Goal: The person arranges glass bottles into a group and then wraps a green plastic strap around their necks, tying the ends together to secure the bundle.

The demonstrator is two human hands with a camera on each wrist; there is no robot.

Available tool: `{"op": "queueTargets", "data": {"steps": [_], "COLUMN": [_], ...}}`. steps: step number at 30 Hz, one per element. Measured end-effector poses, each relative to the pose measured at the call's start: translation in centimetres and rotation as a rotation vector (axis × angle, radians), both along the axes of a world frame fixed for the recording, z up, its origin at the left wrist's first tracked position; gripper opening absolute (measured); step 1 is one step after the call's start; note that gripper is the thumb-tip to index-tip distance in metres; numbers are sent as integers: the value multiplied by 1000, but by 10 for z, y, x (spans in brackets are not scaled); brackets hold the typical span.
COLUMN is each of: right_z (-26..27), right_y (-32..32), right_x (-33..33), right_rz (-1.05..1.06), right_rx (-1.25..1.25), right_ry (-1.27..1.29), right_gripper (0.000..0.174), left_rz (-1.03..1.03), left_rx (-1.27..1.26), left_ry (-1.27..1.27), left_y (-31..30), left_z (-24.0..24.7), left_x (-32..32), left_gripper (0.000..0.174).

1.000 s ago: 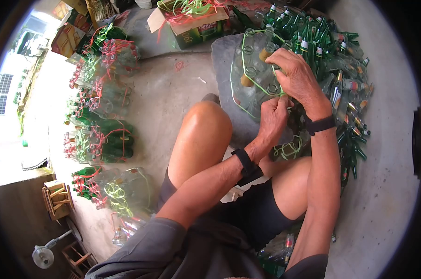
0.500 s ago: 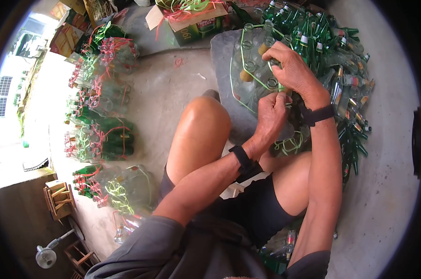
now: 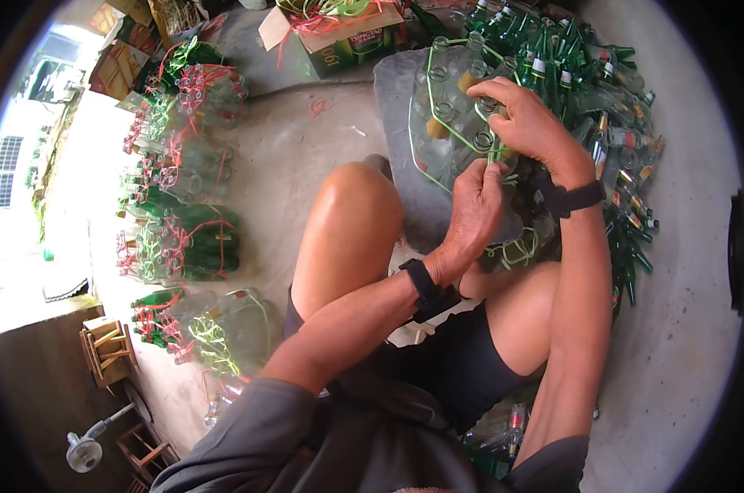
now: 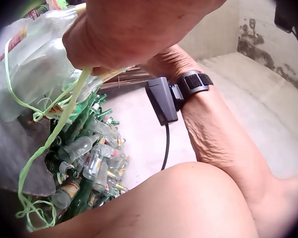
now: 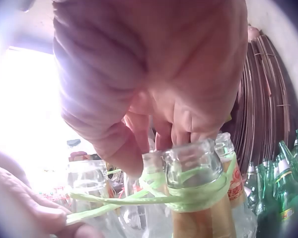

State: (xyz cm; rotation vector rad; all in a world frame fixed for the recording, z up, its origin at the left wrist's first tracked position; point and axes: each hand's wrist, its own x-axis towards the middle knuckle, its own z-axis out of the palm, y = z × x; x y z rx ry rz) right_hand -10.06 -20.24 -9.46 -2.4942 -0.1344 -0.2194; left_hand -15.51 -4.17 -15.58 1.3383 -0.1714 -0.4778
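A bundle of clear glass bottles (image 3: 447, 123) stands on a grey slab (image 3: 396, 99), laced with green plastic string (image 3: 428, 82). My right hand (image 3: 532, 123) curls over the bottle necks at the bundle's near right corner. In the right wrist view its fingertips (image 5: 181, 134) press on a string-wrapped bottle neck (image 5: 194, 166). My left hand (image 3: 479, 201) reaches up just below it and pinches the green string (image 4: 64, 111), which trails down from that hand (image 4: 129, 34). The left fingers (image 5: 25, 208) pull the string (image 5: 109, 203) sideways from the neck.
A heap of loose green and clear bottles (image 3: 610, 123) lies right of the bundle. Tied bottle bundles (image 3: 183, 238) line the concrete floor at left. A cardboard box (image 3: 347, 37) with string sits behind. My bare knees (image 3: 351, 222) are close under the hands.
My left hand has risen slightly toward the neck under the right hand, keeping the string taut. The right hand has shifted a little to the right on the bundle.
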Motion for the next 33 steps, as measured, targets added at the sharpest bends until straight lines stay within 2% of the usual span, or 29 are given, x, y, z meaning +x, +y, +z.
{"op": "queueTargets", "data": {"steps": [5,9,17,20,26,33], "right_z": [31,16,22,22,20,12], "right_y": [10,1,4,6,3,2], "right_x": [-33,-41,-44,-42,-37,-30], "right_rz": [-8,3,-36,-51,-59,-76], "right_rx": [4,31,70,58,66,108], "right_ry": [49,12,30,17,31,-21], "right_gripper": [63,71,70,69,70,65], "left_rz": [15,-19,-92,-65,24,15], "left_rx": [-12,37,108,166,111,227], "left_ry": [-56,-91,-166,-165,-128,-302], "left_y": [3,8,15,15,13,17], "left_z": [-1,-7,1,12,16,12], "left_x": [2,7,14,14,9,12], "left_gripper": [28,27,27,30,32,34]}}
